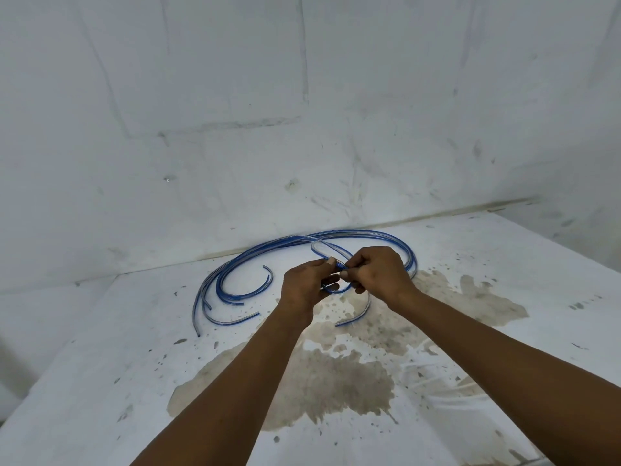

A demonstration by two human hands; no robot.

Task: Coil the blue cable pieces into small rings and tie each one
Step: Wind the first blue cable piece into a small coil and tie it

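Note:
Several blue-striped clear cable pieces (235, 264) lie in long curves on the white surface near the wall. One cable piece (331, 250) is bent into a small ring held up between both hands. My left hand (304, 289) pinches the ring at its near side with thumb and fingers. My right hand (376, 270) grips the same ring from the right, fingers curled round it. A loose tail of this piece (356, 316) hangs down to the surface below the hands. Part of the ring is hidden behind the fingers.
The white table (100, 381) has a large brown stain (319, 375) in its middle and dark specks. A grey scuffed wall (302, 129) rises right behind the cables. The table's right edge (571, 260) runs diagonally.

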